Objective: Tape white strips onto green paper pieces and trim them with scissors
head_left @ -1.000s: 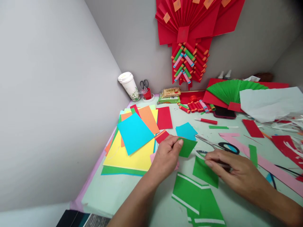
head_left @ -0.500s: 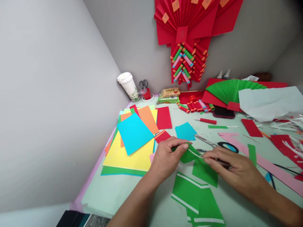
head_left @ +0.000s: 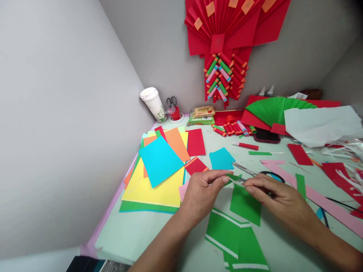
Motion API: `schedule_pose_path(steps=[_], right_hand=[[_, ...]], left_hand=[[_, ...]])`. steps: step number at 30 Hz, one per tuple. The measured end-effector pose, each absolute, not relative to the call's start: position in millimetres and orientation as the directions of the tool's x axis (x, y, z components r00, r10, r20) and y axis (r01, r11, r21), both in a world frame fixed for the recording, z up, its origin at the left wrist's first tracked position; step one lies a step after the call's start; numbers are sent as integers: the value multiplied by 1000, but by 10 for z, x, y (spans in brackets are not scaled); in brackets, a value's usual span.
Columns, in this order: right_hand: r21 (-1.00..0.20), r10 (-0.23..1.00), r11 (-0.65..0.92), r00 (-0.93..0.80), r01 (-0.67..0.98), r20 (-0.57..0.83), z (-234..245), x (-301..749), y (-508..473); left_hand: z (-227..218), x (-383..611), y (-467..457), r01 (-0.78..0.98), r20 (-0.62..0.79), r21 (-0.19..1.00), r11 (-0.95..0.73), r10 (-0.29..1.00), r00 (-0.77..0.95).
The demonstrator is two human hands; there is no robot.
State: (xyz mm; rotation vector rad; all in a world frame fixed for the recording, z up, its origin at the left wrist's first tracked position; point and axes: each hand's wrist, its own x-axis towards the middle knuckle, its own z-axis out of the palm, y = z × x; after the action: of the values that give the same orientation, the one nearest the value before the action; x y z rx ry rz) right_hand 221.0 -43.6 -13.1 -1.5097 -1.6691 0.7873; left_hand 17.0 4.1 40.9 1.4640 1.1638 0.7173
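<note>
My left hand (head_left: 202,190) is closed, thumb and forefinger pinching one end of a small green paper piece (head_left: 233,176) with a white strip along its edge. At the other end, the fingertips of my right hand (head_left: 273,198) are also pinched together on it. The piece is seen nearly edge-on above the table. Just below it lies a green paper square (head_left: 245,206). Nearer to me, more green paper pieces (head_left: 227,230) with white strips overlap each other. Large scissors (head_left: 245,168) lie behind my right hand, their handles partly hidden by it.
Left of my hands lies a stack of coloured paper (head_left: 161,162). A white cup (head_left: 153,104), small scissors (head_left: 171,102) and rolled paper tubes (head_left: 232,129) stand or lie by the wall. Pink strips (head_left: 326,207), red scraps (head_left: 300,154) and a green fan (head_left: 280,109) are at right.
The green piece between my hands has turned from showing its face to nearly edge-on. My hands have barely shifted, and the pieces on the table lie as before.
</note>
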Motion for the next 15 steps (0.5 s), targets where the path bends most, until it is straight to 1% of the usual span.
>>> schedule_pose_path(steps=[6, 11, 15], right_hand=[[-860, 995, 78, 12, 504, 98, -119, 2204, -425], [-874, 999, 38, 15, 484, 52, -134, 2205, -400], [-869, 998, 54, 1, 492, 62, -138, 2205, -406]], left_hand=[[418, 170, 37, 223, -173, 971, 87, 899, 402], [442, 185, 33, 202, -200, 971, 127, 896, 397], [462, 185, 31, 214, -205, 968, 129, 897, 390]])
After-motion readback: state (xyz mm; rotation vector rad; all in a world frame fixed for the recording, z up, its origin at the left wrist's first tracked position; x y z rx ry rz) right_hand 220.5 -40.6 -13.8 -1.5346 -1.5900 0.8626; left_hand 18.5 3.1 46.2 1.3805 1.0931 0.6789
